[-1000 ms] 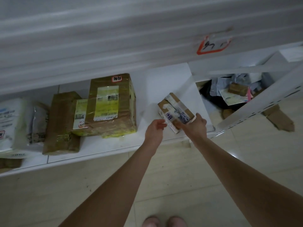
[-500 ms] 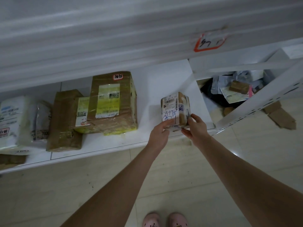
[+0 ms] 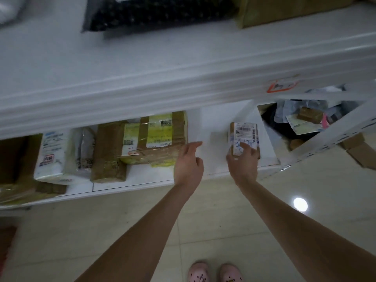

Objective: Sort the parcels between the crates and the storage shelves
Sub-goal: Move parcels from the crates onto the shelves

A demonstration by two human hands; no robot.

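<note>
A small brown parcel (image 3: 244, 135) with a white barcode label and blue handwriting stands on the white lower shelf (image 3: 215, 121), near its right end. My right hand (image 3: 243, 159) grips its near side. My left hand (image 3: 189, 159) hovers open over the shelf to the left of it, fingers apart, holding nothing. It is close to a large brown parcel with yellow tape (image 3: 156, 137).
More parcels lie left along the lower shelf: a tall brown box (image 3: 107, 153) and white soft packs (image 3: 55, 155). A black bag (image 3: 162, 13) lies on the upper shelf. A bin of mixed parcels (image 3: 301, 119) is at the right. My feet (image 3: 215, 272) stand on the tiled floor.
My left hand has let go of the small parcel and moved left. The parcel now stands on the shelf under my right hand. The view has tilted up, showing the upper shelf.
</note>
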